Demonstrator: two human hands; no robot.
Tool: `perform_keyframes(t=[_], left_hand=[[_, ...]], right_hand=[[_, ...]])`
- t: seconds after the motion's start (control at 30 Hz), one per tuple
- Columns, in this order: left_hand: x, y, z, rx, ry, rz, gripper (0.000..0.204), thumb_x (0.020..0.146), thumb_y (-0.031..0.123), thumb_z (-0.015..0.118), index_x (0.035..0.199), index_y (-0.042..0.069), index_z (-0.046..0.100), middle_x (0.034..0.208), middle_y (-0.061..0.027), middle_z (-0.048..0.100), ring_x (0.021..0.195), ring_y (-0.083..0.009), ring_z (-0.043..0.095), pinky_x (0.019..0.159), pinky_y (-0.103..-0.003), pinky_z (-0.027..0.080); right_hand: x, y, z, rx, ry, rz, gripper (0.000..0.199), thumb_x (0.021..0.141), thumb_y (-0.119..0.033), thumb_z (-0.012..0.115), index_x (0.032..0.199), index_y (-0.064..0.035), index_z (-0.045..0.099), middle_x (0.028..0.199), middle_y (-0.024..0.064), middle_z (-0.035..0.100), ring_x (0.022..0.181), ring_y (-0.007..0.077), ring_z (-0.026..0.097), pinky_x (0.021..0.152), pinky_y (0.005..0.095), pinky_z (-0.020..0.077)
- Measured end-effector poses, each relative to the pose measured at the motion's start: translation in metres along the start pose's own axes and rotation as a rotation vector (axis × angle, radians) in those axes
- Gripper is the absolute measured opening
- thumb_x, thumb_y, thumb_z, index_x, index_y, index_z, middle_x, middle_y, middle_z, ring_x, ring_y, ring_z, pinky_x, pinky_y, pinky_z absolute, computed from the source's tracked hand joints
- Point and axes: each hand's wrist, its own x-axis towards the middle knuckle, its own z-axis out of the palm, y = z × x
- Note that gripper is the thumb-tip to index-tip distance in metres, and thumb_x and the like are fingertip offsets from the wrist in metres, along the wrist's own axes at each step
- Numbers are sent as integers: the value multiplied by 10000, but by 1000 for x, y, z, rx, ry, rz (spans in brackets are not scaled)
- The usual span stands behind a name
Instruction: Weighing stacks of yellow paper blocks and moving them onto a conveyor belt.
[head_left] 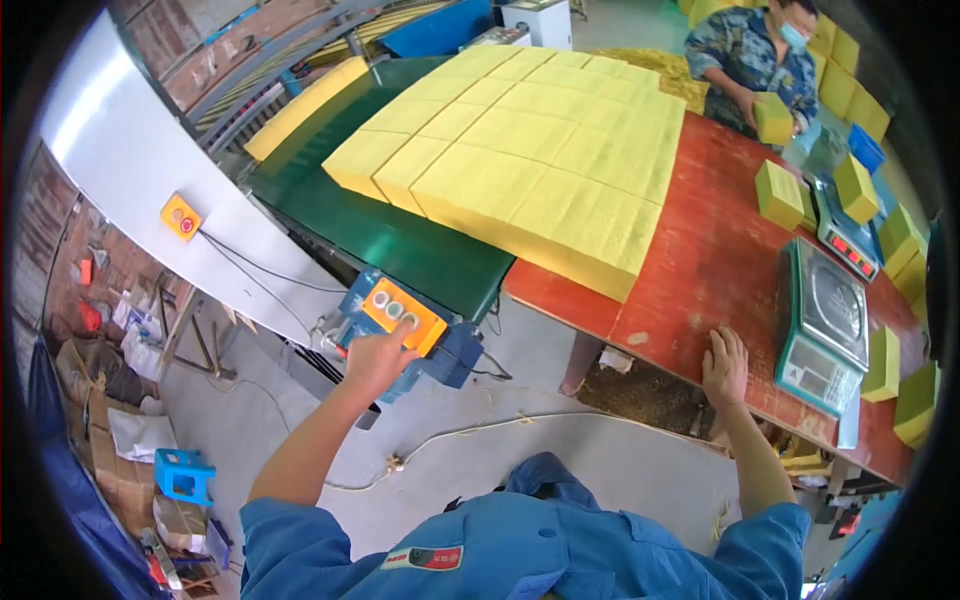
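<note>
My left hand (377, 358) is at an orange control box (425, 318) with round buttons, one finger stretched onto the button nearest me and the others partly curled; it holds nothing. Flat on the near edge of the red table (690, 290) rests my right hand (725, 366), fingers outstretched, just left of a teal scale (822, 325) with a metal pan. A large slab of yellow blocks (540, 150), set close together in rows, lies partly on the green conveyor belt (400, 235) and partly over the red table.
At the far right a person in camouflage (745, 60) holds a yellow block (772, 118). Another scale (848, 240) stands beyond mine, among loose blocks. A long yellow strip (305, 108) lies on the belt's left edge. A cable (480, 425) crosses the floor; a blue stool (183, 475) stands left.
</note>
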Motion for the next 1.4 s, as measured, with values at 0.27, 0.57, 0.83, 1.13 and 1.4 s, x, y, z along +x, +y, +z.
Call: perform_keyframes(t=[0.27,0.57,0.83,1.13,1.4], left_hand=[[2,-1,1,-2,-34,-15,496,800,311,737,1213,116,543,669,-126,651,650,-325,665,578,-452,493],[1,-9,7,21,-15,-2,519,767,318,774,1205,130,569,643,-140,637,603,-344,647,539,-455,479],[-1,-7,9,-30,-41,-34,522,753,286,790,1194,113,570,643,-141,638,606,-333,649,546,-448,477],[2,-14,10,50,-26,-50,560,758,252,789,1250,128,551,627,-136,619,600,-350,633,555,-459,469],[4,-12,11,54,-46,-93,539,760,247,782,1242,130,573,679,-139,638,652,-352,643,593,-464,475]], right_hand=[[0,0,-1,-5,-7,-3,392,857,-132,594,1230,-18,562,1325,177,519,1272,356,455,1067,466,361],[6,-5,-2,19,22,-22,376,848,-144,606,1205,-30,572,1296,156,533,1262,333,467,1052,457,368],[-1,-2,-3,3,38,-10,366,855,-167,600,1193,-29,575,1273,166,543,1252,336,473,1040,460,379],[1,0,3,56,114,13,293,857,-160,601,1121,-34,591,1220,144,574,1195,323,507,1009,442,402],[0,18,3,270,405,114,147,810,10,593,948,-28,629,1048,137,645,981,338,606,844,402,508]])
